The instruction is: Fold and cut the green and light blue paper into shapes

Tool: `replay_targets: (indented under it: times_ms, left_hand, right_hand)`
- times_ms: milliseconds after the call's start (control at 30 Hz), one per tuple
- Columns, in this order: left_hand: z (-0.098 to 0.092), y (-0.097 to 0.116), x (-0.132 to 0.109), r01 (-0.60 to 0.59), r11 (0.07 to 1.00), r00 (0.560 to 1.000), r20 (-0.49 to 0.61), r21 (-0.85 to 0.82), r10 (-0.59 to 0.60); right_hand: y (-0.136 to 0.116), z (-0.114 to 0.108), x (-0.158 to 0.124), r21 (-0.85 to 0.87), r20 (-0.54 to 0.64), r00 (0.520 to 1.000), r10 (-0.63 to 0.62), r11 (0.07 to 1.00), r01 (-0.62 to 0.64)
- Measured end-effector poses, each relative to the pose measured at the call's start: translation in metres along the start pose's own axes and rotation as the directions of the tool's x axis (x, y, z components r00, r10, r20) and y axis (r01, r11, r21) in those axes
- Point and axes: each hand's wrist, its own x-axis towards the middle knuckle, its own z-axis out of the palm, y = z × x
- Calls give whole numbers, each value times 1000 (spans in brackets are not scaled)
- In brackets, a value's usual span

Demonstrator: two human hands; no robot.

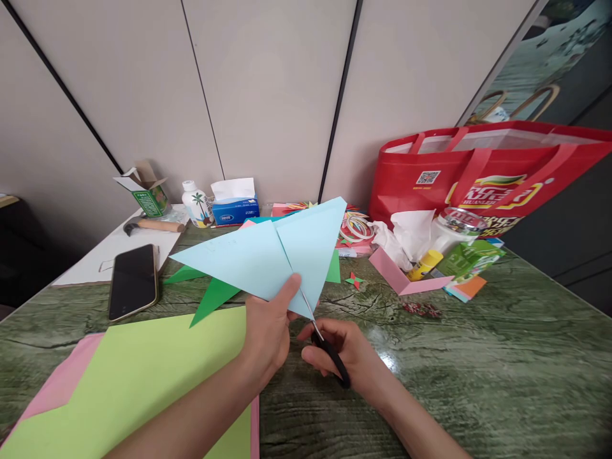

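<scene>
My left hand [272,325] grips a folded sheet of light blue paper [234,255] from below, with the thumb on top. The paper is held up above the table and has a cut running through it, splitting a right-hand part from the larger left part. In my right hand [347,357] is a pair of scissors [332,357] with black handles. Their blades lie in the cut at the paper's lower edge, close to my left thumb. Behind the blue paper, pieces of green paper [215,299] stick out, partly hidden.
Yellow-green sheets [157,382] over pink ones lie front left, below a phone [134,282]. A hammer [153,225], a milk bottle [196,204] and a tissue pack [236,209] stand or lie behind. On the right are a pink paper box [396,274], a glue stick [424,264] and a red bag [415,166].
</scene>
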Motion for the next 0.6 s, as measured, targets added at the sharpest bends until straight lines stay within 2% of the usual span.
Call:
replay_targets:
  times_ms: [600]
  left_hand:
    - [-1, 0, 0, -14, 1000, 1000, -2, 11, 14]
  right_hand:
    - [-1, -1, 1, -35, -32, 999, 13, 999, -14]
